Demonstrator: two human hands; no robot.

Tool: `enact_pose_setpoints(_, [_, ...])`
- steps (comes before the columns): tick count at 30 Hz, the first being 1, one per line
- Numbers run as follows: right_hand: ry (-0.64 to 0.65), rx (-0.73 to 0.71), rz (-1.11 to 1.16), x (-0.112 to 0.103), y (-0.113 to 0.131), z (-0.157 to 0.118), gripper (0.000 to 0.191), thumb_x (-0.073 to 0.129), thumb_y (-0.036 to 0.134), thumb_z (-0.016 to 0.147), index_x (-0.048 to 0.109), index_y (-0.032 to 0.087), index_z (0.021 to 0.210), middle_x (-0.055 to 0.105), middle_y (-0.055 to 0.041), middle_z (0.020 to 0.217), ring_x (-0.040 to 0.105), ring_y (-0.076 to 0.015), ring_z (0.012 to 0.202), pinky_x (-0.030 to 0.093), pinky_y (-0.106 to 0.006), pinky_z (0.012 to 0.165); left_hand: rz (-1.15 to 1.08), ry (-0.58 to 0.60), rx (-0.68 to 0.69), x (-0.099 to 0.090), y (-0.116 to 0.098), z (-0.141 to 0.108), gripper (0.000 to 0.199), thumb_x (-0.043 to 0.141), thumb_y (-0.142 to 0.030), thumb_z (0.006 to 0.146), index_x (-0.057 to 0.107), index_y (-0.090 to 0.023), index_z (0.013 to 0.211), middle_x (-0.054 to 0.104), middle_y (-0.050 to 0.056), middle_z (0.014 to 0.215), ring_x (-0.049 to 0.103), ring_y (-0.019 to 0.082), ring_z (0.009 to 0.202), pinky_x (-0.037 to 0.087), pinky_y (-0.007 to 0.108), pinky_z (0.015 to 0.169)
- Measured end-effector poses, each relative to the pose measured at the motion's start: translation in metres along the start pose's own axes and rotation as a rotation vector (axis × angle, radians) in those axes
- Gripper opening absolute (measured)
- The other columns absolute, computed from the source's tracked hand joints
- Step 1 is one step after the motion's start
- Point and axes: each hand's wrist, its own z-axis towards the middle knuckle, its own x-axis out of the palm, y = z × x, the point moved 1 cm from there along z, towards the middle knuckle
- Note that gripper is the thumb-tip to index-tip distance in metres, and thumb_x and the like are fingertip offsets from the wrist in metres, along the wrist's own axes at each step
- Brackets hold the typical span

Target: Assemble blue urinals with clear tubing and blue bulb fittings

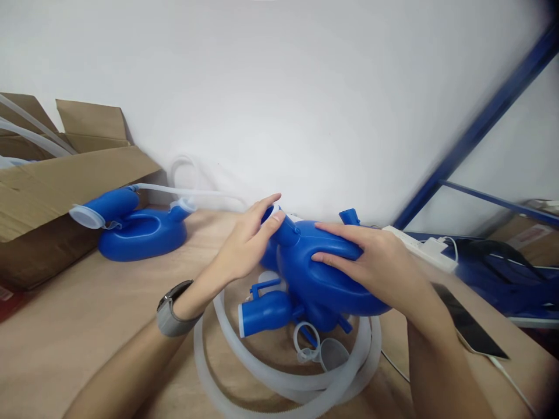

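Note:
A blue plastic urinal bottle point(301, 262) is tilted in front of me, its neck pointing up and to the left. My right hand point(371, 256) grips its body, thumb and fingers around the handle recess. My left hand point(251, 238) is closed around the neck, with the thumb at the white rim point(276, 210). Below the bottle lie a blue funnel-shaped urinal head point(266, 314), a white ring strap with a cap point(334, 354) and a coiled translucent hose point(279, 378). Part of another blue piece point(349, 216) shows behind the bottle.
At left on the wooden table point(109, 320) stands another blue urinal bottle point(144, 238) with a head and hose attached. Beside it is an open cardboard box point(74, 180) holding hoses. To the right are a phone point(469, 320), a white power strip point(423, 250) and a blue metal frame point(480, 128).

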Motion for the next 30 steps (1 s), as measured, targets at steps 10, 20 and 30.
enact_pose_setpoints(10, [0.014,-0.105,0.124,-0.004,-0.008,-0.002,0.042,0.073,0.043,0.092,0.076,0.028,0.132,0.079,-0.0049,0.127,0.079,-0.0311,0.107,0.065,-0.045,0.095,0.022,0.322,0.265,-0.034,-0.007,-0.006,0.067,0.060,-0.059,0.100,0.048,-0.024,0.156,0.050,0.011,0.163,0.050,0.034,0.147,0.039,0.045,0.123])
enact_pose_setpoints(20, [-0.084,-0.380,-0.081,0.011,0.004,-0.009,0.039,0.073,0.043,0.097,0.074,0.023,0.131,0.083,-0.0041,0.102,0.078,-0.0203,0.079,0.057,-0.030,0.067,-0.430,0.136,-0.363,-0.016,-0.005,-0.004,0.090,0.026,-0.084,0.097,0.071,-0.017,0.137,0.067,0.015,0.146,0.056,0.040,0.143,0.045,0.055,0.117])
enact_pose_setpoints(30, [-0.354,-0.615,-0.629,0.012,0.050,-0.022,0.035,0.058,0.003,0.098,0.076,0.010,0.127,0.067,-0.0007,0.068,0.055,-0.0143,0.057,0.040,-0.033,0.061,-0.631,-0.152,-0.514,-0.005,0.016,0.018,0.075,0.033,-0.070,0.099,0.055,-0.012,0.142,0.065,0.022,0.145,0.063,0.037,0.135,0.060,0.049,0.102])
